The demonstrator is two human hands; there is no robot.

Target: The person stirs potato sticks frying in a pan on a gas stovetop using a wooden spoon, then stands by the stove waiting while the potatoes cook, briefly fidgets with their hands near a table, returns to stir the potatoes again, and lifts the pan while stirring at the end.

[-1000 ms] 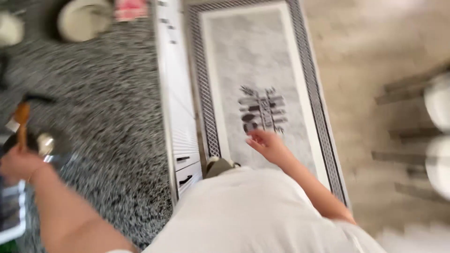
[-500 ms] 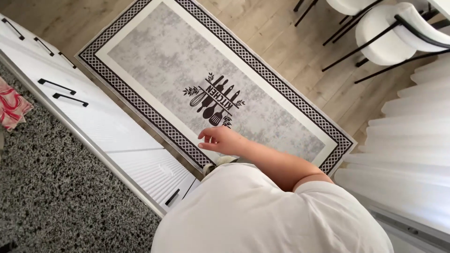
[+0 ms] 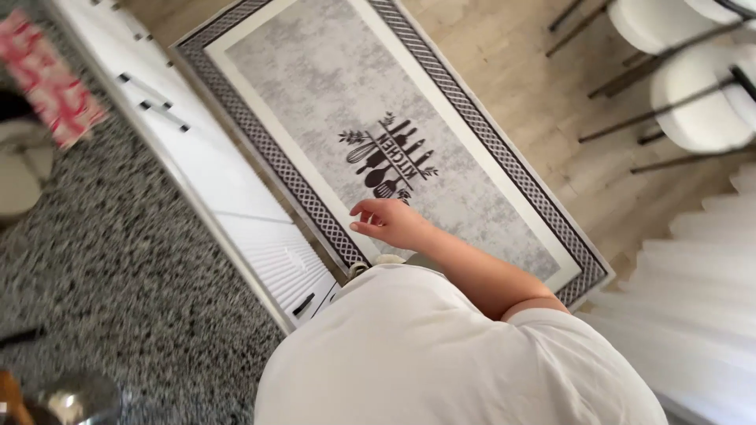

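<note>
- Your right hand point(image 3: 391, 223) hangs free in the air in front of your white shirt, fingers loosely curled and slightly spread, holding nothing. It is over the near end of the grey rectangular floor runner with the black-and-white braided border point(image 3: 331, 94), just by the dark utensil motif printed at its middle.
- Your left hand is out of the picture, so you cannot tell whether it holds anything.
- Nearest to the free hand is the bank of white ribbed drawer fronts with slim black bar handles point(image 3: 260, 252), below the edge of the speckled black-and-white stone worktop point(image 3: 118, 267). The closest handle point(image 3: 303, 304) sits at the near corner of the cabinet run, apart from your fingers.
- Judging by its look, that handle is rigid metal, thin and smooth: hook two or three fingers behind the bar at its middle so that the pull stays straight. The drawer front itself is stiff and probably slides easily.
- At the worktop's bottom left corner a shiny round metal piece point(image 3: 75, 397) shows, blurred; what it is cannot be told.
- At the worktop's far left edge lie a red-and-white patterned cloth point(image 3: 51, 83) and a pale round bowl-like thing point(image 3: 20, 173), well apart from your hand.
</note>
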